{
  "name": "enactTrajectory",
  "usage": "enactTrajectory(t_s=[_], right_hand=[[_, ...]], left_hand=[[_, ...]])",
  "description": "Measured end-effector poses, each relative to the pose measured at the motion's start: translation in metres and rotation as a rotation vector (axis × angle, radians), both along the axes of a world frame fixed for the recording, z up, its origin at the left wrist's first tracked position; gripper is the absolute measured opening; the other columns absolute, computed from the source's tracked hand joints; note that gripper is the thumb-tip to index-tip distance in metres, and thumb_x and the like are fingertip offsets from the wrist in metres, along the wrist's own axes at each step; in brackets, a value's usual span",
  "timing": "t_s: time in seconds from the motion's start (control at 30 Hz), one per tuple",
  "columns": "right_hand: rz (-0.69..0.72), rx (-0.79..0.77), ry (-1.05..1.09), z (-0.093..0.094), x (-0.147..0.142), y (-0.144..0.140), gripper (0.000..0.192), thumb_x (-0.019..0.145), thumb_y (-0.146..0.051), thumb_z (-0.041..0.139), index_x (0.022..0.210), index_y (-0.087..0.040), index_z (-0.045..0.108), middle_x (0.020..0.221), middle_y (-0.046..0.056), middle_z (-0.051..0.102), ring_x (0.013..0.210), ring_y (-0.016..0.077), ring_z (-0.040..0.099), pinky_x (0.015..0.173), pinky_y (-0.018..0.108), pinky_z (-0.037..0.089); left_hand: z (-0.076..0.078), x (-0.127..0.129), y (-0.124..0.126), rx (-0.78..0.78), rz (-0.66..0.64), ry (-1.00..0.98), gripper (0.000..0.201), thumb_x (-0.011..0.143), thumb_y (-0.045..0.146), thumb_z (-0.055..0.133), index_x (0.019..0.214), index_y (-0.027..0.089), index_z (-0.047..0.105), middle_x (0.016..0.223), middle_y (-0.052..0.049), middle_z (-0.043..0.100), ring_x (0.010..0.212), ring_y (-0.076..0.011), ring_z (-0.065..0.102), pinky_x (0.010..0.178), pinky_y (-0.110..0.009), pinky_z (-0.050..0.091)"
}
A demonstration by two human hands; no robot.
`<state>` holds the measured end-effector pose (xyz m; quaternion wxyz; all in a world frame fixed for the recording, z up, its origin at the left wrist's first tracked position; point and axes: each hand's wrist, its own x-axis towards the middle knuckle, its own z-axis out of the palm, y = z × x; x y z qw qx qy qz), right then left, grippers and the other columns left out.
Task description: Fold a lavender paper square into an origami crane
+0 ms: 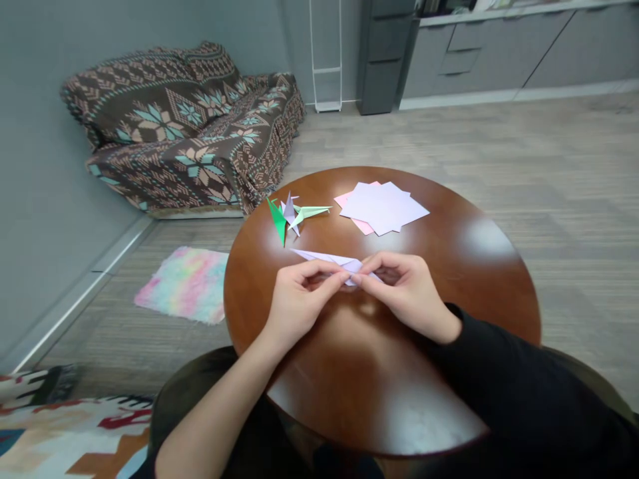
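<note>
A partly folded lavender origami paper (327,258) is held just over the round table, its long narrow point reaching out to the left. My left hand (304,293) pinches its near edge between thumb and fingers. Close beside it, my right hand (402,286) grips the same paper, the two thumbs almost meeting at the middle. The fingers hide part of the folds. Beyond my left hand lie folded paper cranes: a green one (276,223), a lavender one (290,211) and a pale green one (308,212).
Flat paper sheets (384,207), lavender over pink, are fanned out at the far side of the brown table (479,293). A sofa with a patterned cover (200,133) stands behind on the left. A fluffy pastel mat (182,285) lies on the floor.
</note>
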<state>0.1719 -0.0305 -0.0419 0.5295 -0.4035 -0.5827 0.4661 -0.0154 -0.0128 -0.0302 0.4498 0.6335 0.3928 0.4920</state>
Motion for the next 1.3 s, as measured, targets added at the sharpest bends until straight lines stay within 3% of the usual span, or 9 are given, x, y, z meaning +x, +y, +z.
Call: enactTrajectory(t_s=[0.17,0.47,1.0,1.17,1.3], right_hand=[[-0.014,-0.01,0.039,-0.001,0.001,-0.001,0.018,0.084,-0.029,0.082,0.075,-0.018,0.071,0.078,0.006,0.078,0.069,0.018,0.069,0.064,0.03,0.051],[-0.086,0.043,0.062,0.004,-0.005,-0.004,0.015,0.084,-0.024,0.082,0.076,-0.019,0.071,0.076,0.004,0.077,0.066,0.0155,0.07,0.062,0.027,0.053],[-0.099,0.043,0.091,0.001,-0.008,-0.006,0.016,0.084,-0.021,0.081,0.074,-0.019,0.069,0.082,0.005,0.076,0.073,0.0171,0.07,0.068,0.03,0.055],[-0.117,0.015,0.113,0.004,-0.011,-0.006,0.018,0.083,-0.025,0.083,0.073,-0.02,0.069,0.081,0.004,0.075,0.072,0.017,0.069,0.067,0.03,0.055],[-0.169,-0.079,0.225,0.006,-0.017,-0.003,0.022,0.074,-0.025,0.09,0.075,-0.02,0.069,0.072,0.0,0.073,0.068,0.0145,0.068,0.065,0.027,0.054]], left_hand=[[-0.001,0.001,-0.002,-0.025,-0.001,-0.072,0.009,0.077,0.015,0.084,0.085,0.017,0.081,0.086,-0.003,0.083,0.076,-0.0163,0.079,0.073,-0.018,0.064],[0.0,0.0,-0.002,-0.076,0.032,-0.122,0.005,0.076,0.017,0.085,0.078,0.016,0.08,0.076,-0.003,0.08,0.066,-0.0132,0.075,0.068,-0.017,0.062],[0.0,0.004,-0.003,-0.033,0.066,-0.078,0.008,0.075,0.019,0.084,0.076,0.015,0.077,0.075,-0.004,0.08,0.067,-0.0168,0.077,0.068,-0.023,0.064],[0.0,0.006,-0.006,-0.004,0.121,-0.062,0.009,0.077,0.02,0.083,0.08,0.015,0.077,0.075,-0.004,0.08,0.067,-0.0175,0.077,0.067,-0.025,0.065],[-0.001,0.008,-0.008,0.111,0.229,-0.034,0.006,0.08,0.019,0.082,0.083,0.017,0.077,0.078,-0.002,0.08,0.069,-0.0145,0.076,0.068,-0.021,0.063]])
